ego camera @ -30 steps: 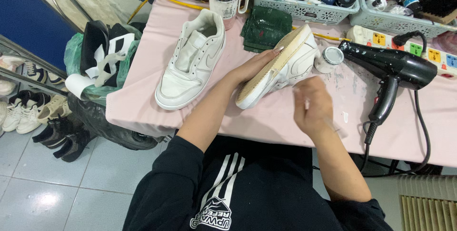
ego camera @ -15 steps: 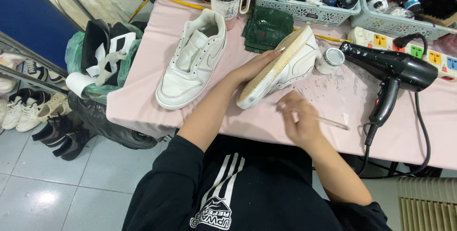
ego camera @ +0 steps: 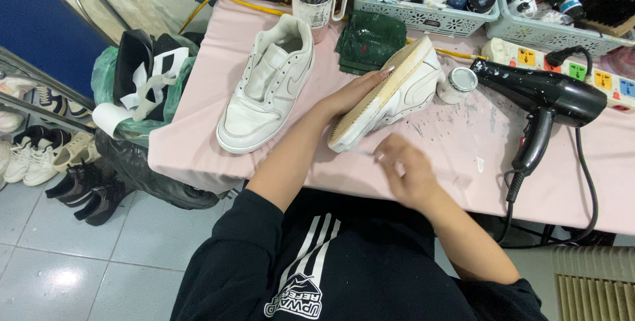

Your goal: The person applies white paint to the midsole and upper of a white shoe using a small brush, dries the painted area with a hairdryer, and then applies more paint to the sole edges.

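A shoe-repair workshop: pink worktable (ego camera: pixel 198 136), baskets of paint jars (ego camera: pixel 423 3) (brushes in a mug (ego camera: pixel 317 3)), shoe rack (ego camera: pixel 40 142).
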